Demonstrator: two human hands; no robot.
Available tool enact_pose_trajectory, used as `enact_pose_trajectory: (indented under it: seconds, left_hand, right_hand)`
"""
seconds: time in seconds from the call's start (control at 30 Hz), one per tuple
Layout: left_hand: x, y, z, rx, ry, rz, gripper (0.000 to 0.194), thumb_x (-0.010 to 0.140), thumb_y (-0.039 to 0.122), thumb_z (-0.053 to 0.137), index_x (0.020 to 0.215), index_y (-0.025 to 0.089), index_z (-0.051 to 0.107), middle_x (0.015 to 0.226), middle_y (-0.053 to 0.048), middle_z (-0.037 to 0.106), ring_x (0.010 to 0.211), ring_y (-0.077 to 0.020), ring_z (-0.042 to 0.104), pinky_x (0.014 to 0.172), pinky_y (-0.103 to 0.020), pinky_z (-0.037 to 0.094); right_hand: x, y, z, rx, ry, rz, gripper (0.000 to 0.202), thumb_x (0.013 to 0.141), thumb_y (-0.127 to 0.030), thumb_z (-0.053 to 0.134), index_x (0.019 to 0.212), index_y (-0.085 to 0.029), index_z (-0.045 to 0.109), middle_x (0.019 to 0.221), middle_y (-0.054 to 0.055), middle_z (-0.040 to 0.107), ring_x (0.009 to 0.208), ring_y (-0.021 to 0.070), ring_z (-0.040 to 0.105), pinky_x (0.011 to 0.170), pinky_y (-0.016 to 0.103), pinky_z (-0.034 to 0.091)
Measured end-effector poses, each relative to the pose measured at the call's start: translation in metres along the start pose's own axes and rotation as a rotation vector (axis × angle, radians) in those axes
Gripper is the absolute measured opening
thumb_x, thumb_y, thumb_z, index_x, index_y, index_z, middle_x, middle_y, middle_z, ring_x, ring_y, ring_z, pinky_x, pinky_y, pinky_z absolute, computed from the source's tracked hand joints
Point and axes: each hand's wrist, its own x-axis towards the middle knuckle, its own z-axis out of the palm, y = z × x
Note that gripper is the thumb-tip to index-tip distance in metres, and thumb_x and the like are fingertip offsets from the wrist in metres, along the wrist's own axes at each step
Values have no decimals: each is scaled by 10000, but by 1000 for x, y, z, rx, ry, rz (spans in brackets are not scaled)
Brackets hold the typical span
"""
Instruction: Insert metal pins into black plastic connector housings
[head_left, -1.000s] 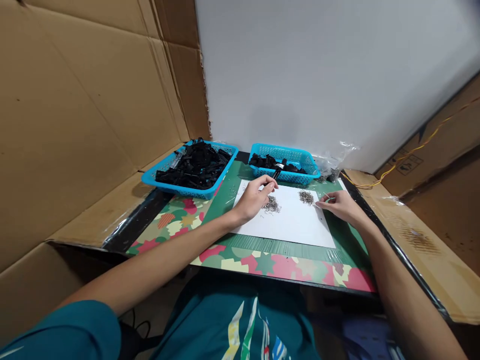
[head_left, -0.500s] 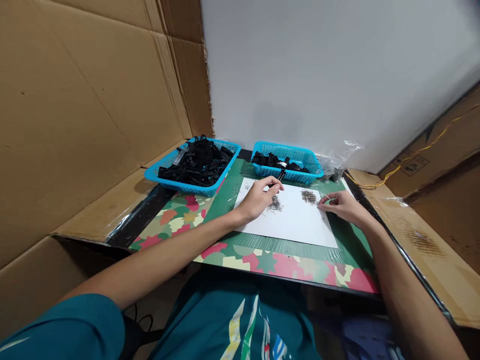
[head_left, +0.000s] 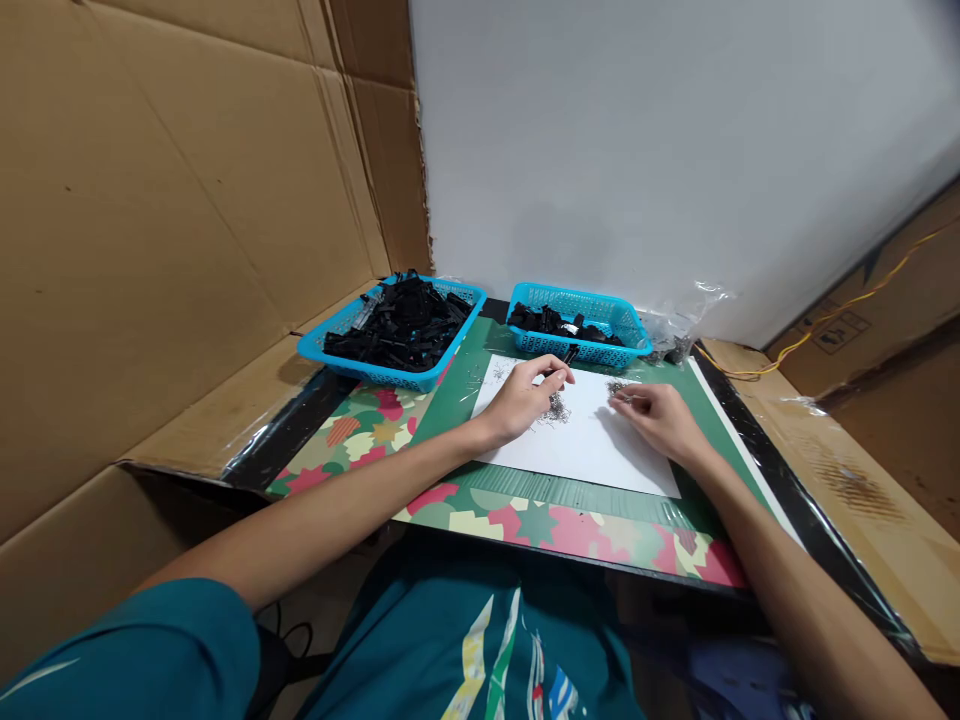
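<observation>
My left hand (head_left: 525, 398) is closed around a small black part (head_left: 571, 354), whose tip pokes out past the fingers toward the far side. Under and beside that hand, a heap of tiny metal pieces (head_left: 556, 408) lies on a white sheet (head_left: 600, 455). My right hand (head_left: 658, 415) hovers over the sheet's right side, thumb and fingers pinched together. Something thin and light seems to sit in the pinch, too small to name. Right behind those fingertips is a second small metal heap (head_left: 615, 387), partly covered by the hand.
A blue basket (head_left: 420, 381) piled with black parts stands at the left. Another blue basket (head_left: 592, 352) with fewer black parts is at the back. Beside it lies a clear plastic bag (head_left: 679, 335). Cardboard walls (head_left: 187, 180) flank the green tabletop (head_left: 450, 430).
My right hand has moved left, from the sheet's right edge to in front of the right metal heap. My left hand stays nearly in place; the black part has tilted lower.
</observation>
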Motion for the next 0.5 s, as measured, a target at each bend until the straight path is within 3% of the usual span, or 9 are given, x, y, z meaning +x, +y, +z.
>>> enact_pose_trajectory:
  seconds: [0.2,0.5]
  left_hand:
    - [-1,0,2,2,-12,-17,259,987,414,576,957,163,629,635,60,454,495,-71,384,476,-212,288]
    - [-3,0,4,33,-9,-8,243,988,387,560,955,160,641,625,61,448,511,-80,400,477,-219,279]
  right_hand:
    - [1,-31,38,-31,-42,-65,273,919,-400,655,1043,-218,815,593,-34,522,559,139,418,595,275,292]
    - [13,-28,34,-13,-216,-135,251,971,-383,580,1011,-214,762,638,-13,618,603,163,493,654,280,326]
